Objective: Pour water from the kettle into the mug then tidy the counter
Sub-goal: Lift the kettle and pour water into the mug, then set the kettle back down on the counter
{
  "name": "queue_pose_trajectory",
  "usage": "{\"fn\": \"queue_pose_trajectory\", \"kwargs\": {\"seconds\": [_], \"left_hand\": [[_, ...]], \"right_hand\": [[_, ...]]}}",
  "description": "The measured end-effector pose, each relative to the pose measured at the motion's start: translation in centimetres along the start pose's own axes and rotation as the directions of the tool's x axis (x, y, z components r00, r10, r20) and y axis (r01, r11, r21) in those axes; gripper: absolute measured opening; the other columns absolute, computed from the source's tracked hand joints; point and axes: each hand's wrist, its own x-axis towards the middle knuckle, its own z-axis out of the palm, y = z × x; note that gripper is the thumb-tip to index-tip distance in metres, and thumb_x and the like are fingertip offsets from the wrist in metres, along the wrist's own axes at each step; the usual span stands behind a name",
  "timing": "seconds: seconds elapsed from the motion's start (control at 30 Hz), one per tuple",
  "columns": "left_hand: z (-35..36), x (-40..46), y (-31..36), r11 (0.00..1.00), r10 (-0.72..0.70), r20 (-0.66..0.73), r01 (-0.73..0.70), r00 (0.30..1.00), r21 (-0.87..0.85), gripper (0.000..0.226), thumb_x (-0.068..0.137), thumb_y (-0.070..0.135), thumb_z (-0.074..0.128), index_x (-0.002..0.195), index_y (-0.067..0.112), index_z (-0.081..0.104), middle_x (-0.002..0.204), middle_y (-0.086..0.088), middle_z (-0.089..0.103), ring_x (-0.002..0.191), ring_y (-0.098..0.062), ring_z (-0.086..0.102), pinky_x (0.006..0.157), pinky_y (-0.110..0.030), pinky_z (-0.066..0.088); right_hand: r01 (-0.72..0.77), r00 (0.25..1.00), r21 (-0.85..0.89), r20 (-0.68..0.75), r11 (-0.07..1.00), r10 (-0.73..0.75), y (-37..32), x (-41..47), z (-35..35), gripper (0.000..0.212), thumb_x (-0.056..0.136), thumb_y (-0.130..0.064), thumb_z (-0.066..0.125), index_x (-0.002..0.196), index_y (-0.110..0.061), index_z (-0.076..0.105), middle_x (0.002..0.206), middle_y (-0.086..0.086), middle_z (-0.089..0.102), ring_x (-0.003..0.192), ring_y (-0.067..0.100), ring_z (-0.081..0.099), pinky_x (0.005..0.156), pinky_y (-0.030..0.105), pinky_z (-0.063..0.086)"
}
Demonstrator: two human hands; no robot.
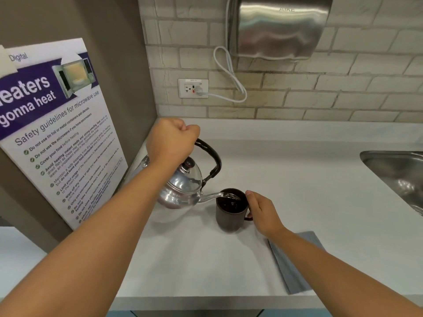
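A shiny steel kettle (pixel 180 191) with a black arched handle hangs tilted above the white counter (pixel 297 179), its spout over the rim of a dark brown mug (pixel 230 217). Water runs from the spout into the mug. My left hand (pixel 171 141) is shut on the top of the kettle's handle. My right hand (pixel 263 212) grips the mug's handle on its right side; the mug stands upright on the counter.
A grey folded cloth (pixel 290 268) lies at the counter's front edge under my right forearm. A steel sink (pixel 398 177) is at the right. On the brick wall hang a hand dryer (pixel 279 26), its white cord and a socket (pixel 193 88). A microwave poster (pixel 55 133) stands at left.
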Motion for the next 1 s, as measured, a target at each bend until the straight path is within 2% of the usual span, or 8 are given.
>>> {"fn": "queue_pose_trajectory", "kwargs": {"seconds": [0.17, 0.37, 0.5, 0.63, 0.77, 0.87, 0.9, 1.0], "left_hand": [[-0.5, 0.9, -1.5, 0.98, -0.122, -0.03, 0.115, 0.992, -0.163, 0.039, 0.064, 0.021, 0.056, 0.033, 0.018, 0.032, 0.031, 0.008, 0.02, 0.037, -0.009, 0.018, 0.051, -0.027, 0.027], [-1.2, 3.1, -2.3, 0.887, -0.319, -0.047, 0.281, 0.947, -0.366, 0.048, 0.067, 0.019, 0.062, 0.032, 0.019, 0.029, 0.033, 0.012, 0.018, 0.035, -0.008, 0.015, 0.038, -0.018, 0.015], [-1.4, 4.9, -2.5, 0.821, -0.402, -0.08, 0.32, 0.912, -0.474, 0.043, 0.064, 0.017, 0.061, 0.041, 0.024, 0.025, 0.045, 0.006, 0.019, 0.045, -0.013, 0.014, 0.044, -0.026, 0.011], [-0.8, 6.7, -3.6, 0.752, -0.479, -0.085, 0.358, 0.874, -0.553, 0.046, 0.064, 0.019, 0.061, 0.033, 0.021, 0.027, 0.042, 0.009, 0.02, 0.046, -0.012, 0.017, 0.046, -0.028, 0.013], [1.5, 7.9, -5.6, 0.742, -0.478, -0.082, 0.352, 0.875, -0.57, 0.044, 0.067, 0.016, 0.061, 0.039, 0.023, 0.029, 0.048, 0.006, 0.023, 0.048, -0.013, 0.019, 0.046, -0.029, 0.014], [3.5, 8.3, -7.2, 0.78, -0.443, -0.081, 0.339, 0.893, -0.525, 0.033, 0.073, 0.015, 0.061, 0.05, 0.018, 0.038, 0.052, 0.004, 0.027, 0.049, -0.01, 0.021, 0.041, -0.024, 0.017], [4.1, 8.4, -7.7, 0.793, -0.437, -0.081, 0.342, 0.896, -0.504, 0.027, 0.074, 0.015, 0.061, 0.055, 0.014, 0.042, 0.054, 0.002, 0.027, 0.05, -0.011, 0.022, 0.04, -0.024, 0.018], [5.6, 9.1, -9.3, 0.799, -0.46, -0.072, 0.377, 0.885, -0.469, 0.018, 0.073, 0.016, 0.06, 0.062, 0.011, 0.047, 0.057, -0.002, 0.026, 0.052, -0.013, 0.022, 0.039, -0.024, 0.019]], "right_hand": [[0.043, 0.999, -0.04, 0.013, 0.998, -0.042, 0.1, 0.1, -0.1, 0.05, 0.101, -0.033, 0.035, 0.068, 0.003, 0.04, 0.061, 0.004, 0.042, 0.059, 0.013, 0.042, 0.064, 0.05, 0.05], [0.158, 0.987, -0.257, 0.032, 0.954, -0.155, -0.4, 1.1, -1.2, 0.043, 0.099, -0.03, 0.04, 0.059, -0.017, 0.034, 0.057, -0.003, 0.039, 0.052, 0.009, 0.035, 0.055, 0.028, 0.034], [0.171, 0.985, -0.247, 0.01, 0.954, -0.174, -3.0, 3.0, -2.1, 0.044, 0.098, -0.033, 0.043, 0.062, -0.008, 0.039, 0.06, 0.009, 0.046, 0.056, 0.018, 0.042, 0.058, 0.034, 0.038], [0.215, 0.973, -0.14, -0.056, 0.967, -0.224, -8.0, 7.2, -2.2, 0.044, 0.097, -0.036, 0.046, 0.073, 0.002, 0.05, 0.072, 0.023, 0.058, 0.072, 0.034, 0.057, 0.064, 0.038, 0.045], [0.3, 0.951, -0.081, -0.057, 0.95, -0.305, -12.8, 12.2, 0.1, 0.037, 0.094, -0.037, 0.05, 0.076, -0.005, 0.055, 0.064, -0.002, 0.05, 0.064, 0.017, 0.052, 0.061, 0.028, 0.04], [0.358, 0.933, -0.098, 0.01, 0.928, -0.359, -14.3, 14.6, 3.1, 0.029, 0.095, -0.034, 0.051, 0.076, -0.012, 0.056, 0.067, -0.006, 0.052, 0.063, 0.01, 0.05, 0.058, 0.014, 0.037], [0.371, 0.929, -0.11, 0.046, 0.922, -0.368, -14.4, 15.3, 4.2, 0.028, 0.095, -0.034, 0.05, 0.076, -0.013, 0.055, 0.07, -0.002, 0.054, 0.065, 0.013, 0.053, 0.061, 0.016, 0.039], [0.401, 0.914, -0.165, 0.139, 0.901, -0.381, -13.5, 16.7, 6.8, 0.038, 0.099, -0.034, 0.042, 0.077, -0.005, 0.055, 0.079, 0.011, 0.059, 0.073, 0.024, 0.056, 0.069, 0.038, 0.045]]}}
